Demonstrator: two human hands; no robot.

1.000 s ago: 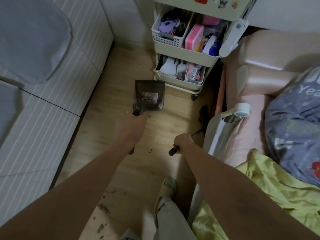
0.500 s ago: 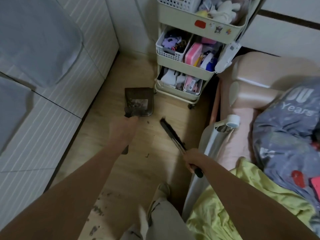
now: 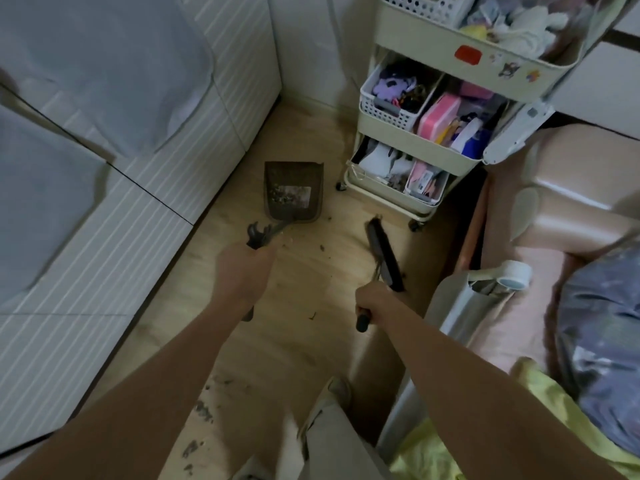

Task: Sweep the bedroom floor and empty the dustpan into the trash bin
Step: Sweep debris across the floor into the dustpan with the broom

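My left hand (image 3: 242,271) grips the long handle of a dark dustpan (image 3: 293,192), whose pan rests on the wooden floor (image 3: 277,327) with dirt and crumbs inside. My right hand (image 3: 377,303) grips the handle of a black brush (image 3: 382,254); its bristle head lies on the floor to the right of the pan, apart from it. Small bits of debris (image 3: 322,247) lie between pan and brush. More dirt clumps (image 3: 204,410) sit on the floor near my left forearm.
A cream rolling cart (image 3: 426,147) full of small items stands just beyond the brush. White cabinets (image 3: 145,188) line the left side. A bed with pink frame (image 3: 554,216) and yellow sheet (image 3: 433,455) fills the right. My slippered foot (image 3: 337,393) is below.
The brush head has swung out from the bed side onto the floor and drawn closer to my right hand. The dustpan stays in place on the floor.
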